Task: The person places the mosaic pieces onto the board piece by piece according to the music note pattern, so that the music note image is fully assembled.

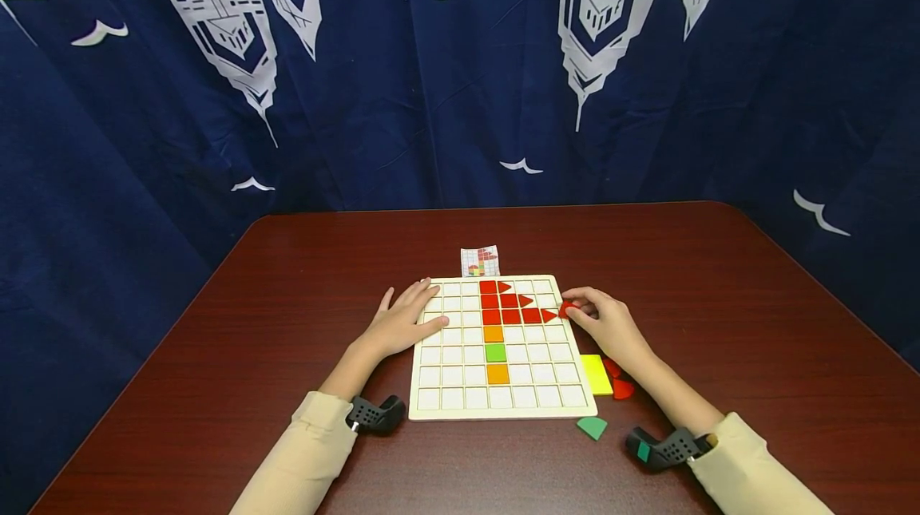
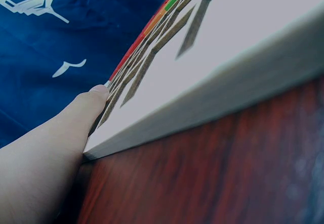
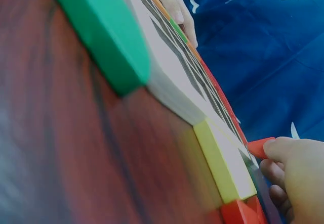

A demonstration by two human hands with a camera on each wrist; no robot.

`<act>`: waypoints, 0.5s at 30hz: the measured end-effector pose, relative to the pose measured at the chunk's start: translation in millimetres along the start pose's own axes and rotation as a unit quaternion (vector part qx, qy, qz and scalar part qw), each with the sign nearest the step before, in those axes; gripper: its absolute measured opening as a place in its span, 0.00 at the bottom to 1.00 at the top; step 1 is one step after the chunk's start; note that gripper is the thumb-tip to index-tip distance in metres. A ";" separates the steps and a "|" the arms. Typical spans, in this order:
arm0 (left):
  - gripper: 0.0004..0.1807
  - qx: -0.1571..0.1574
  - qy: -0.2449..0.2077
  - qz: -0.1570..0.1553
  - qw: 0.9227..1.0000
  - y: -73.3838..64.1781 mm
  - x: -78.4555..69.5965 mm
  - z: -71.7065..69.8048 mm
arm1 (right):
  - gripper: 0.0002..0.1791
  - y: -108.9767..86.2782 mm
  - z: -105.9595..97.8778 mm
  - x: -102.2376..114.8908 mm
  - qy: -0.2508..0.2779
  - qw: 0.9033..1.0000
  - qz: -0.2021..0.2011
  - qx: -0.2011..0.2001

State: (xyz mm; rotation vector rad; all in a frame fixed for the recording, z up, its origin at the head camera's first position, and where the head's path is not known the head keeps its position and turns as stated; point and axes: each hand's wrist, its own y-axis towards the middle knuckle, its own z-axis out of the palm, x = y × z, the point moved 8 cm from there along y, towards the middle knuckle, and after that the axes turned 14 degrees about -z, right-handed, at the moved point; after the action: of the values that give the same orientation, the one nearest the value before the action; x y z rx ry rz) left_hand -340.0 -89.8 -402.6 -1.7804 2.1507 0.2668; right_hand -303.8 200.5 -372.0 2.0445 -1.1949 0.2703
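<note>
A white gridded board (image 1: 460, 414) lies on the table. Red squares and triangles (image 1: 510, 301) form three rows in its upper part, and orange and green squares (image 1: 496, 353) run down a column below them. My left hand (image 1: 398, 326) rests with straight, spread fingers on the board's left edge. At the upper right edge, my right hand (image 1: 609, 329) pinches a small red piece (image 1: 566, 310) between thumb and fingers. The right wrist view shows this red piece (image 3: 258, 147) at the fingertips, partly covered by them.
A small printed pattern card (image 1: 480, 261) lies behind the board. By the board's right side are a yellow block (image 1: 596, 374) and several red pieces (image 1: 622, 389). A green piece (image 1: 592, 427) sits off the near right corner. A dark blue curtain (image 1: 460, 100) hangs behind the table.
</note>
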 end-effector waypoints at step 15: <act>0.38 0.001 -0.003 0.002 1.000 0.3 0.3 0.0 | 0.07 -4.0 25.9 39.7 0.088 0.995 0.002 0.037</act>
State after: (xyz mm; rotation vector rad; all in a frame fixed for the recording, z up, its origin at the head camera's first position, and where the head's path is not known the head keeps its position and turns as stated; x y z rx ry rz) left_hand -340.3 -90.1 -402.8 -1.7716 2.1498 0.2719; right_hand -283.5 157.5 -371.8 2.0340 -1.0952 0.4933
